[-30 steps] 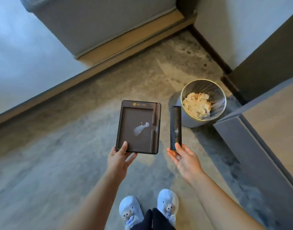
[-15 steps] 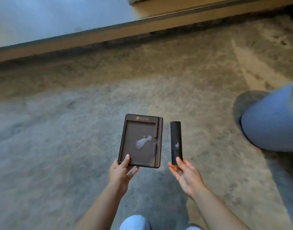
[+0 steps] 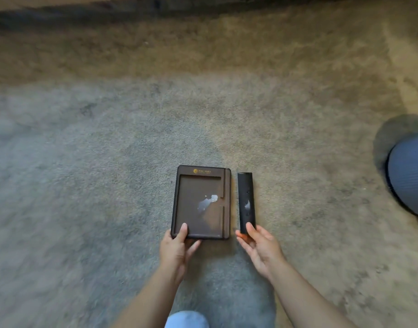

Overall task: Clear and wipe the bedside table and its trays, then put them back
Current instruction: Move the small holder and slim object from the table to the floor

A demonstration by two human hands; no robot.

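Note:
A dark brown rectangular tray (image 3: 201,202) with a gold logo and a raised rim is held low over the carpet by my left hand (image 3: 177,247), thumb on its near left corner. A pale shiny patch shows on its inner face. Beside it on the right, my right hand (image 3: 260,247) grips the near end of a narrow black tray (image 3: 246,202), which also carries a pale smear. Whether the two trays touch the carpet cannot be told.
Grey-brown carpet (image 3: 108,162) fills the view. A ribbed grey waste bin (image 3: 409,178) stands at the right edge. A dark skirting strip (image 3: 156,8) runs along the top. A pale blue slipper toe (image 3: 186,319) shows at the bottom.
Both hands have lowered the two trays toward the carpet as the view tipped down. The bin slid out to the right edge and the bed base left the view.

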